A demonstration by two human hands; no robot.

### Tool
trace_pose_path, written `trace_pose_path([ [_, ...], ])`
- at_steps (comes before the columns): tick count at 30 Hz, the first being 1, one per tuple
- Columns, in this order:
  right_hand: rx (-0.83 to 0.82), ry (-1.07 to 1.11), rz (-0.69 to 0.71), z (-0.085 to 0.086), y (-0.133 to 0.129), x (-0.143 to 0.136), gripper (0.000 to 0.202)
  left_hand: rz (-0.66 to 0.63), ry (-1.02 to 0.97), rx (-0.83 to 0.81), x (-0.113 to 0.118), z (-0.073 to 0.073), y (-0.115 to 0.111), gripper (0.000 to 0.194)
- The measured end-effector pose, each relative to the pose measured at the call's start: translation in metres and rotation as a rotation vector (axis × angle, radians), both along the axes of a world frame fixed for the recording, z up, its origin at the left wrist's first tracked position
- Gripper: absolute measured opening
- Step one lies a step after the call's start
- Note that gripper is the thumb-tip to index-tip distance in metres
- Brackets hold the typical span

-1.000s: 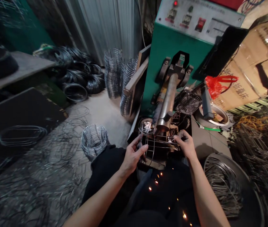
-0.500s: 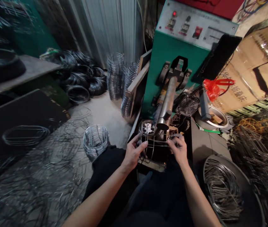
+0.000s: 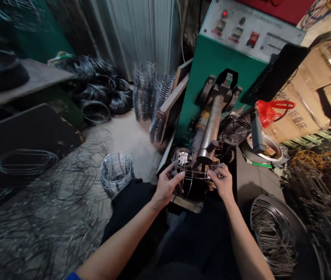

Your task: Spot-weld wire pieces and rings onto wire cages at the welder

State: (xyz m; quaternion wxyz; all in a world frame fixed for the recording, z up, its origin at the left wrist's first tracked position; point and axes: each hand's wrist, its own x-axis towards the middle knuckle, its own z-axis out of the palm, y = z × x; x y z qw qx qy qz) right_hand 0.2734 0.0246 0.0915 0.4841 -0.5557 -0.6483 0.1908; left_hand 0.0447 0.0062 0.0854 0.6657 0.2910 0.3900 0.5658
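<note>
Between my two hands is a round wire frame (image 3: 191,178) with curved wires, held low in front of the machine. My left hand (image 3: 168,184) grips its left side, thumb pointing inward. My right hand (image 3: 221,179) pinches the frame's right side; the fingertips partly hide what they hold. Just above the frame is the thick metal cylinder (image 3: 211,134) of the green machine (image 3: 220,58). Below the cylinder, the machine's lower parts are dark and partly covered by the wire and my hands.
A stack of wire rings (image 3: 117,171) stands on the floor left of my knee. Taller ring stacks (image 3: 144,91) lean by the boards. On the right are a basin (image 3: 302,233) holding bent wires, a white tub (image 3: 275,153) and a cardboard box (image 3: 314,93). Loose wire litters the left floor.
The camera view has shifted slightly, so the machine appears further right. Both hands keep hold of the wire frame, which seems slightly closer to the cylinder's underside.
</note>
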Motion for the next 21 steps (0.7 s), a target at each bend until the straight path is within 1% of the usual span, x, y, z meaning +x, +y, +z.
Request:
trace_pose_path([
  [8,0.001,-0.005,-0.011,0.000,0.006,0.003,0.052,-0.002,-0.011,0.001,0.003,0.001,0.006,0.087],
  [12,-0.004,-0.015,-0.011,-0.002,0.008,0.004,0.052,-0.017,0.002,-0.001,0.003,-0.002,0.008,0.084],
  [15,-0.001,-0.039,-0.017,0.001,0.008,0.003,0.051,-0.021,0.038,-0.012,0.002,-0.003,0.009,0.082],
  [17,0.012,-0.045,-0.010,0.005,0.004,0.002,0.048,-0.025,0.054,-0.011,0.001,-0.001,0.010,0.079],
  [19,0.033,-0.015,-0.014,0.005,-0.005,0.004,0.041,-0.028,0.034,-0.017,0.002,0.004,0.007,0.077],
  [21,0.052,0.070,-0.058,-0.002,-0.020,0.009,0.030,-0.017,-0.010,-0.046,0.005,0.009,-0.006,0.078],
])
